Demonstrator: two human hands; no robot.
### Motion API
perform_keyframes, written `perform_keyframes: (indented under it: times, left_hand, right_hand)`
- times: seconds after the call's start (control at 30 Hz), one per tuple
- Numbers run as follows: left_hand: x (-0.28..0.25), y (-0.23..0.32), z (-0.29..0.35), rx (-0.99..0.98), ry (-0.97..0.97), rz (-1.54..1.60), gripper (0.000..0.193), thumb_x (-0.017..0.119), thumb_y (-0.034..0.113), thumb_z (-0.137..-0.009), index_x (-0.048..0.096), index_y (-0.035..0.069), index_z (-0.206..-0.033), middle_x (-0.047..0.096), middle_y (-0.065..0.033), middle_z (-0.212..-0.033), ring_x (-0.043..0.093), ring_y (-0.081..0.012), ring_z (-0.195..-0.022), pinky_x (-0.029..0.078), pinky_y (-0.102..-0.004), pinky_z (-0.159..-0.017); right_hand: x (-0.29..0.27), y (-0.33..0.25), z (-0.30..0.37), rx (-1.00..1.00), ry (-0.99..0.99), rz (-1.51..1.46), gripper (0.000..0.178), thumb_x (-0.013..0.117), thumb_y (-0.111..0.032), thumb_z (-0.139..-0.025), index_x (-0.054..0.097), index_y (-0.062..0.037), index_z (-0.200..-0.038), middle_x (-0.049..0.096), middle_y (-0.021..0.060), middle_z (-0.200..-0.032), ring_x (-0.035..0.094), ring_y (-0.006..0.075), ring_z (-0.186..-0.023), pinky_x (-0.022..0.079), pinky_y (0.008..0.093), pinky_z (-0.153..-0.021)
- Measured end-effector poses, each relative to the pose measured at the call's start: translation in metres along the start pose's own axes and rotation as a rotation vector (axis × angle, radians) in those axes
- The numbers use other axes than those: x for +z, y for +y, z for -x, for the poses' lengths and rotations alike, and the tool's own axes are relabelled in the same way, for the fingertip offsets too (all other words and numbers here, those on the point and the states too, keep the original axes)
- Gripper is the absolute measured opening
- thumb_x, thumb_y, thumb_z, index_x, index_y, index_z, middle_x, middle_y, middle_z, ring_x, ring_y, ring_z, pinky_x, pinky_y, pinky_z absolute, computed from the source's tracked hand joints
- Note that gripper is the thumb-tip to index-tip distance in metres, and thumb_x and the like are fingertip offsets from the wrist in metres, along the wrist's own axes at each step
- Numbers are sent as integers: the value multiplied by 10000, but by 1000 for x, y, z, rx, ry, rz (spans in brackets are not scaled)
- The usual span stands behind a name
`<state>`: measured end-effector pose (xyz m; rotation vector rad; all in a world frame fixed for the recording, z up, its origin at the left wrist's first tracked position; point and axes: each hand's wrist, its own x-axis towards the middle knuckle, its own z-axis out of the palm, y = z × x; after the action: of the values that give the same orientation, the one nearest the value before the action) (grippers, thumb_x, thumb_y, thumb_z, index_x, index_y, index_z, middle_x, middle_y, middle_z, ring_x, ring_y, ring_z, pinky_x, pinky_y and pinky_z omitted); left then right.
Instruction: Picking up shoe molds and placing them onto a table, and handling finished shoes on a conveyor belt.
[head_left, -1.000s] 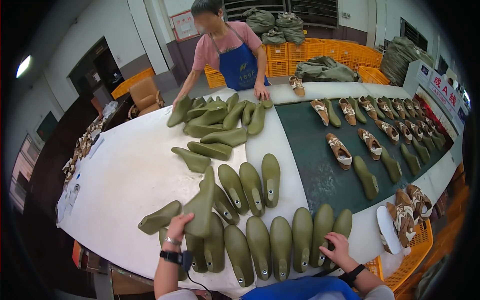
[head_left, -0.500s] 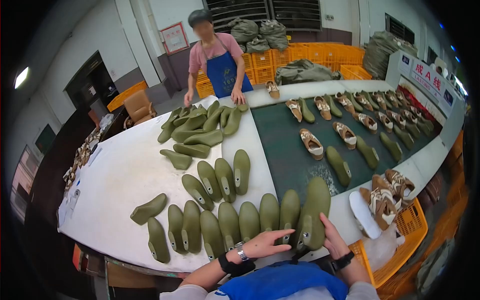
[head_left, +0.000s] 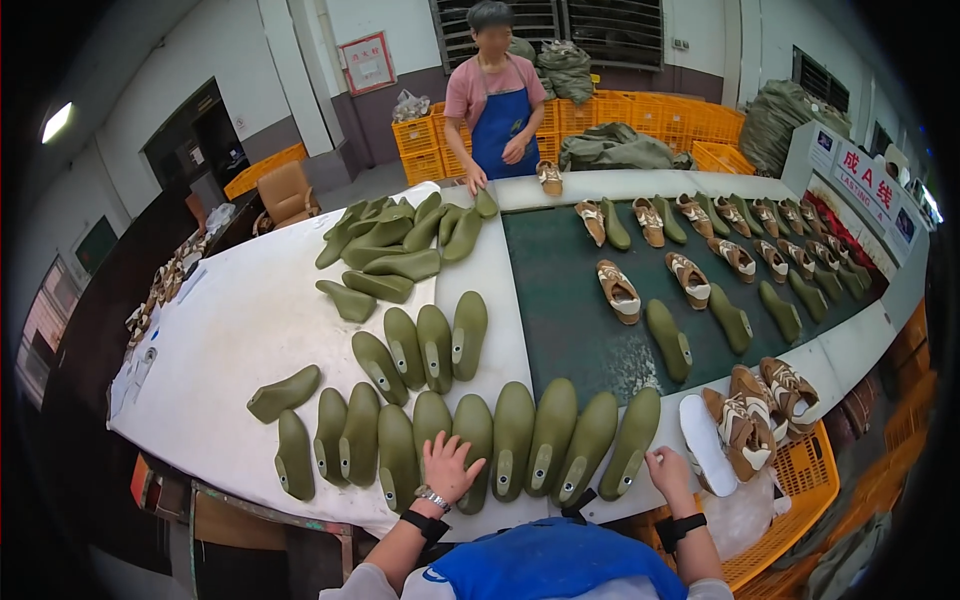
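Observation:
A front row of green shoe lasts [head_left: 513, 435] lies along the near edge of the table, toes pointing away from me. My left hand [head_left: 450, 470] is over two lasts left of the row's middle, fingers spread; whether it touches them I cannot tell. Beside the heel end of the rightmost last [head_left: 634, 440] is my right hand [head_left: 668, 472], its fingers curled in, with no object visible in it. Behind this row lies a shorter group of lasts [head_left: 434, 345]. At the left, one last [head_left: 285, 393] lies turned sideways.
A co-worker [head_left: 495, 110] across the table touches a last beside a heap of lasts [head_left: 385, 240]. Brown shoes and lasts stand on a dark green belt [head_left: 570, 350]. Near my right are a white insole [head_left: 706, 445], brown shoes [head_left: 738, 425] and an orange crate [head_left: 808, 480].
The large last that was raised between my hands now lies at the row's right end, released. My left hand has moved left and spread. The co-worker has shifted right.

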<state>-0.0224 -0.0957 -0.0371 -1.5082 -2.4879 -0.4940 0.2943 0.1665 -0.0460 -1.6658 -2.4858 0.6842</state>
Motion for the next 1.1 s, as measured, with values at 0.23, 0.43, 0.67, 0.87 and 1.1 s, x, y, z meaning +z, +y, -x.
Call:
perform_keyframes:
  times: [0.23,0.43,0.67,0.87,1.1]
  left_hand:
    - [-3,-2,0,-115,143,-32,354,625,384,-751,660,70,-911,608,-108,-1036,472,-318,-1090,323,-466,-937]
    - [-1,-2,2,-138,171,8,306,633,341,-742,663,75,-889,652,-72,-928,524,-265,-1001,334,-444,-929]
    - [0,-3,1,-143,157,17,302,638,339,-736,651,75,-882,644,-71,-866,528,-256,-957,329,-461,-928]
    - [-1,-2,1,-183,118,24,294,632,313,-732,642,70,-897,637,-75,-893,522,-253,-958,324,-466,-934]
    - [0,-4,0,-159,117,23,284,634,287,-723,638,60,-893,633,-77,-895,518,-257,-963,324,-465,-942]
  right_hand:
    - [11,-46,36,-508,167,-98,488,703,-247,-671,552,-83,-1106,288,276,-1305,357,449,-1154,369,458,-936]
    - [13,-32,33,-471,202,-240,503,609,-90,-700,476,-111,-1184,317,271,-1290,375,454,-1150,380,460,-933]
    - [7,2,30,-138,264,-358,547,629,-188,-770,395,-14,-1233,605,248,-913,576,432,-841,463,450,-735]
    - [3,13,-7,-28,193,-697,365,634,-181,-790,537,35,-1068,640,172,-884,624,296,-794,487,367,-690]
    - [-32,-50,-136,177,-226,-1340,271,599,-133,-833,588,91,-983,639,112,-914,619,177,-785,497,305,-664]
